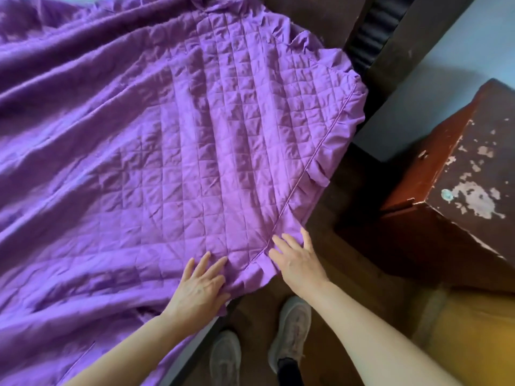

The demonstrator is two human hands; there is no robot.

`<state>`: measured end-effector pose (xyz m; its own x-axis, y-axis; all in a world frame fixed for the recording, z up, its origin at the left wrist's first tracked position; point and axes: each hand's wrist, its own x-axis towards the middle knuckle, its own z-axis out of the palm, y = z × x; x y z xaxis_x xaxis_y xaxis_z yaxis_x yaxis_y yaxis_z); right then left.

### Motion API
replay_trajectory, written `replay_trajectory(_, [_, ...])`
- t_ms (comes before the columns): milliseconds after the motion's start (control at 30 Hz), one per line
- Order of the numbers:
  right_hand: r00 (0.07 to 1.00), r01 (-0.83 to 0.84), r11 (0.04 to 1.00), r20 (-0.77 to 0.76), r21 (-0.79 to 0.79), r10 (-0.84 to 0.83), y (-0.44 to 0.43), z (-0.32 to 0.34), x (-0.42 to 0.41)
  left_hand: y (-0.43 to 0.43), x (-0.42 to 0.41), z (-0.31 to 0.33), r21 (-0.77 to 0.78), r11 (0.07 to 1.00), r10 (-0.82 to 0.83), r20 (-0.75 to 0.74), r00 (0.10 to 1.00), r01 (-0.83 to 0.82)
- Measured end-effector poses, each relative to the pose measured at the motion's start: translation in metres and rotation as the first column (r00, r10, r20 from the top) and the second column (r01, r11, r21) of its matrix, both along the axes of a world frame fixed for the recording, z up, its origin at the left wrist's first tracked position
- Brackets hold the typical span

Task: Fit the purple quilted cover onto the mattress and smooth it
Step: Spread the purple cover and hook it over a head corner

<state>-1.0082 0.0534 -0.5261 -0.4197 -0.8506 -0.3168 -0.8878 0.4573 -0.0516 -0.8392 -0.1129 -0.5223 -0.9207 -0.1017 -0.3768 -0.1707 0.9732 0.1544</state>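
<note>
Loosely draped and creased, the purple quilted cover (195, 121) lies over the mattress (189, 352). Its plain fabric is bunched in long folds at far left, and its stitched panel is rumpled toward the near corner. A pale strip of the mattress side shows beneath the hem there. A person's left hand (199, 288) presses flat on the quilted top just inside the piped seam (291, 196), its fingers (207, 261) straight and fanned apart, gripping nothing. Just beside it, across the seam, the right hand (299, 264) rests on the ruffled border (316, 175) at the corner. Its fingers (284, 242) are straight and slightly apart, also holding nothing. Below the hands, a left sneaker (225, 358) and a right sneaker (292, 327), both pale, stand on the dark wooden floor (351, 268). At far right, a reddish-brown wooden cabinet (434, 162) with flaking paint stands apart from the bed, against a pale wall (434, 79).
</note>
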Motion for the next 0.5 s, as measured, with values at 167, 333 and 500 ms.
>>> replay_trajectory(167, [0.987, 0.155, 0.977, 0.074, -0.148, -0.146, -0.022, 0.016, 0.011, -0.007, -0.020, 0.012, 0.065, 0.964, 0.257, 0.026, 0.966, -0.258])
replay_trajectory(333, [0.957, 0.142, 0.961, 0.216, 0.236, -0.194, -0.043, 0.019, 0.013, -0.021, -0.021, -0.010, 0.068, 0.948, 0.273, 0.329, 0.904, -0.311])
replay_trajectory(500, [0.968, 0.146, 0.945, 0.156, 0.292, -0.198, -0.060, 0.036, 0.030, -0.036, -0.005, 0.005, 0.141, 0.935, 0.275, 0.297, 0.915, -0.327])
